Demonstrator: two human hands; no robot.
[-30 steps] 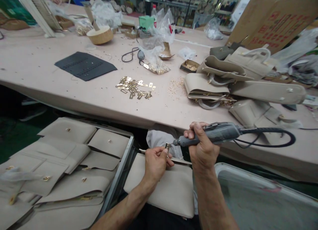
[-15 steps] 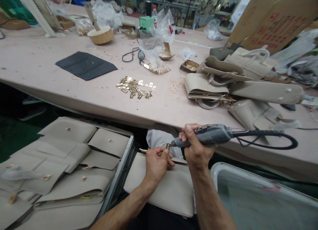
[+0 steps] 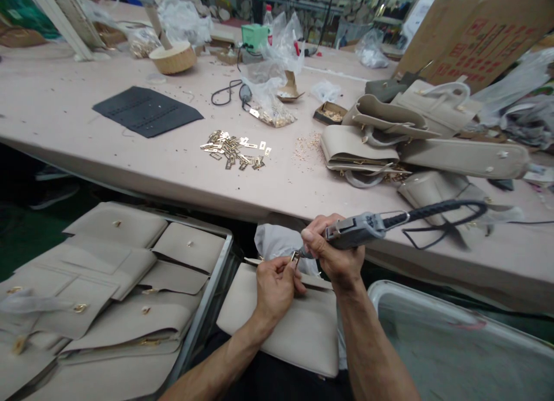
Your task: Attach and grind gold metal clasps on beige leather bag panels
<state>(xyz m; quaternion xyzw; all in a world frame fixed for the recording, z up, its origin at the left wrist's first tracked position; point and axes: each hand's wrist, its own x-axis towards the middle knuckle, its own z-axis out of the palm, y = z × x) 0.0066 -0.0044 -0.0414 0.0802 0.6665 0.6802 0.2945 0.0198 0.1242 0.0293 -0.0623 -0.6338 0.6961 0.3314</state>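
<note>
My right hand (image 3: 340, 257) is wrapped round a grey electric screwdriver (image 3: 357, 231), whose black cord leaves its rear end. Its tip points left and meets a small metal plate (image 3: 295, 257). Between thumb and fingers, my left hand (image 3: 277, 283) pinches that plate above a beige handbag (image 3: 298, 337) lying on my lap. Whether the plate is joined to the bag's flap, I cannot tell. A pile of gold metal plates (image 3: 234, 147) is spread on the table beyond my hands.
To the left a crate (image 3: 212, 291) is filled with beige bag pieces. Several beige bags (image 3: 359, 150) are heaped on the table (image 3: 173, 176) at right, by a cardboard carton (image 3: 480, 37). An open bin (image 3: 381, 294) stands at lower right. A black sheet (image 3: 147, 111) lies at left.
The screwdriver has swung to a steeper angle, its rear end and cord moving up and left. Its tip now meets the metal plate. My left hand has barely shifted.
</note>
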